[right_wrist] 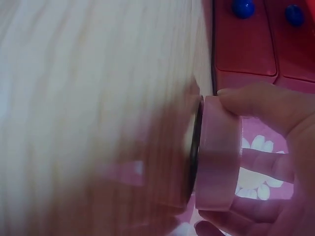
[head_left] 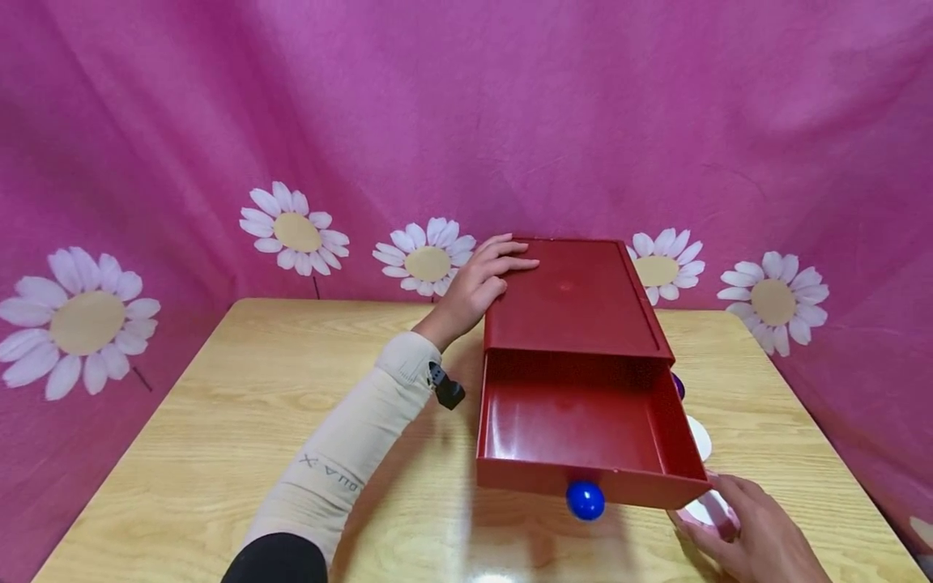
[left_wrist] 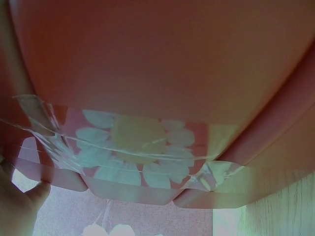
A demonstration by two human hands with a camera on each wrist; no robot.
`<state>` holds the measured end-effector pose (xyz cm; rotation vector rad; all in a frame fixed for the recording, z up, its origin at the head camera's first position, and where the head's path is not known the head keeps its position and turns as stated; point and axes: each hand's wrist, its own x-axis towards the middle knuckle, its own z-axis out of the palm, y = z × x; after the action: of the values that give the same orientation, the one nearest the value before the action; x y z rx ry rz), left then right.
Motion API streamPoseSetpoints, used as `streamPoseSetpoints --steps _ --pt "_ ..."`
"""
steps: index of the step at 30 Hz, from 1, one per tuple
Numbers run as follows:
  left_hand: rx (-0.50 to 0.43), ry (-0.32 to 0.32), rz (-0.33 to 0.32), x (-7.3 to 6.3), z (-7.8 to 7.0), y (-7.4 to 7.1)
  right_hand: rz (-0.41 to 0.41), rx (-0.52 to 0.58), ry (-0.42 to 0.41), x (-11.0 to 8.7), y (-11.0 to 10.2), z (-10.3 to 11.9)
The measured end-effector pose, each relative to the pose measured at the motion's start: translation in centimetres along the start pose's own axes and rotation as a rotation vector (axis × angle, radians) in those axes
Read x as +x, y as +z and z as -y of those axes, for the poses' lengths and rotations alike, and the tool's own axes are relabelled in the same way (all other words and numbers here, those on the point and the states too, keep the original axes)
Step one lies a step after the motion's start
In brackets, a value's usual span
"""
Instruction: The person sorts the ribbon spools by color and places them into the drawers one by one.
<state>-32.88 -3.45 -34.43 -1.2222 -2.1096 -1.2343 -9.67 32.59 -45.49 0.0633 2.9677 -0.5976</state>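
Observation:
A red drawer box [head_left: 576, 300] stands on the table, its upper drawer [head_left: 576, 429] pulled out and bare inside. My left hand [head_left: 481, 279] rests on the top's left edge, fingers lying flat across it. In the left wrist view, the glossy red box side [left_wrist: 147, 59] fills most of the picture, with a bit of my left hand at lower left. By the drawer's front right corner, my right hand [head_left: 758, 518] grips a short round pink case [right_wrist: 219, 155] with a white top. Thumb and fingers clasp its side, held on edge over the wood in the right wrist view.
A blue knob [head_left: 585, 500] sticks out from the drawer front. Right of the box lie a white disc [head_left: 700, 438] and a dark purple thing [head_left: 679, 386], both partly hidden by it. Behind the wooden table [head_left: 291, 372] hangs a pink cloth [head_left: 452, 113] with daisies.

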Motion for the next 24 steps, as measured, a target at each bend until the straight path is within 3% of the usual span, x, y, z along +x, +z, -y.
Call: streamPoseSetpoints --steps 7,15,24 --pt "0.012 -0.002 -0.003 -0.1 0.0 0.0 -0.017 0.016 -0.011 -0.3 -0.1 -0.2" --pt "-0.014 0.033 -0.013 -0.2 0.0 0.1 -0.390 -0.028 -0.258 -0.8 0.8 -0.2" --pt "-0.025 0.029 -0.027 -0.1 0.0 0.2 -0.259 -0.017 -0.131 -0.9 -0.2 0.9"
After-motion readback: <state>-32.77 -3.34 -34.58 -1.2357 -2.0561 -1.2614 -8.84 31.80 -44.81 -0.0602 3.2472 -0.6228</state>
